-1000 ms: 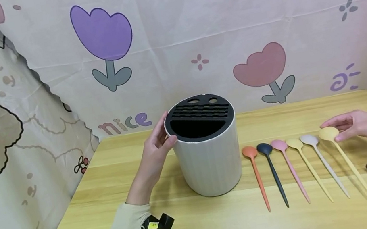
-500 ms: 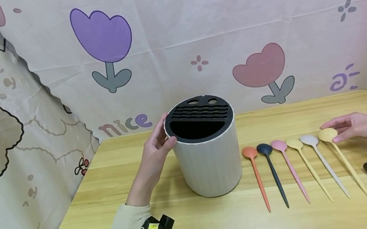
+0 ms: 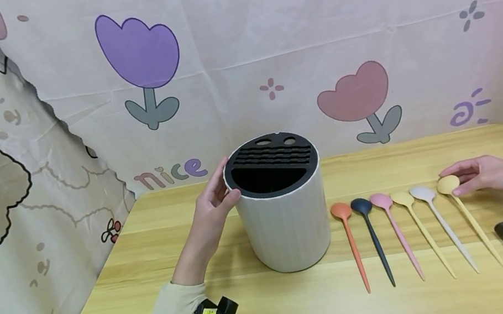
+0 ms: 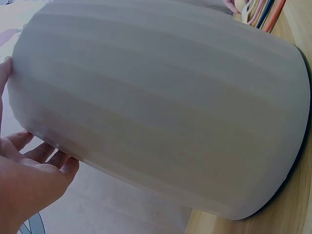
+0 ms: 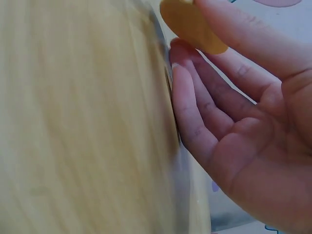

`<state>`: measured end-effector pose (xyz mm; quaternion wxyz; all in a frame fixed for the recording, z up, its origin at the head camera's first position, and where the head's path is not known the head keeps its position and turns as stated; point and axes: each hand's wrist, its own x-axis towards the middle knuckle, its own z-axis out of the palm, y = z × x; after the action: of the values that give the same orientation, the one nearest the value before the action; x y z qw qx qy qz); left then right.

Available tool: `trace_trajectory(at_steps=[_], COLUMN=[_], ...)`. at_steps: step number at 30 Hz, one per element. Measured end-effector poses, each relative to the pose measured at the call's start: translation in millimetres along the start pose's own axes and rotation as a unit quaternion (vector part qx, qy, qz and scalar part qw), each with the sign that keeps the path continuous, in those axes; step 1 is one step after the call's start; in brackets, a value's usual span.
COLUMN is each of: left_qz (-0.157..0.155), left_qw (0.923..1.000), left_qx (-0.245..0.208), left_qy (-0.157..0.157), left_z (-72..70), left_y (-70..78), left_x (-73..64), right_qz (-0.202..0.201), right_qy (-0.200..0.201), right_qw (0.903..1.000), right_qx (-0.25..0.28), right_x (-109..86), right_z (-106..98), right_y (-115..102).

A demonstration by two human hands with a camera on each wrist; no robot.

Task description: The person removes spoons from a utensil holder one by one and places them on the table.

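A pale ribbed cylindrical utensil holder (image 3: 287,235) stands upright on the table, its black lid (image 3: 274,164) cut with slots, two round holes and a half-moon opening. My left hand (image 3: 206,215) holds its upper left side, thumb at the front of the rim and fingers round the side; the left wrist view shows fingertips (image 4: 70,165) against its wall. At the right end of a row of spoons, my right hand (image 3: 495,178) pinches the bowl of a yellow spoon (image 3: 448,184). That spoon's handle slants toward the table's front. In the right wrist view the bowl (image 5: 195,29) lies against the thumb.
Between holder and right hand lie an orange spoon (image 3: 355,251), a dark blue one (image 3: 378,247), a pink one (image 3: 403,242), another yellow one (image 3: 428,238) and a light grey one (image 3: 452,234). A printed cloth (image 3: 229,32) hangs behind the wooden table (image 3: 149,265).
The yellow spoon in my right hand has shifted slightly left, its handle tip swinging in toward the row. My left hand keeps its place on the holder.
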<state>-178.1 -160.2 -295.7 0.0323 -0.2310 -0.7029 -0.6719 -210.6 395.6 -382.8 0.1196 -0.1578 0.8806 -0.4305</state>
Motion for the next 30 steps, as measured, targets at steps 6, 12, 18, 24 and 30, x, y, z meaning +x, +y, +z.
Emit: trace_trajectory(at_steps=[6, 12, 18, 24, 30], left_qz=[-0.001, -0.002, 0.000, 0.002, -0.013], left_qw=[1.0000, 1.0000, 1.0000, 1.0000, 0.9983], left_qx=[-0.002, -0.001, 0.000, -0.002, 0.046], left_qy=[-0.001, -0.001, 0.000, 0.000, -0.033], left_z=[1.0, 1.6, 2.2, 2.5, -8.6], left_y=[-0.6, -0.9, -0.4, -1.7, 3.6], left_x=[1.0, 1.7, 2.5, 3.4, 4.5], right_qz=[0.004, -0.014, -0.005, 0.023, 0.011], right_qy=[-0.005, -0.002, 0.026, 0.034, 0.128], right_qw=[0.9999, 0.9999, 0.9990, 0.9976, 0.9872], right_qx=[0.012, 0.002, -0.035, 0.056, 0.094], right_x=[0.3, -0.8, -3.8, -5.2, -5.1], right_z=[-1.1, 0.4, 1.3, 0.1, 2.1], right_y=[0.8, 3.0, 0.6, -1.8, -11.2])
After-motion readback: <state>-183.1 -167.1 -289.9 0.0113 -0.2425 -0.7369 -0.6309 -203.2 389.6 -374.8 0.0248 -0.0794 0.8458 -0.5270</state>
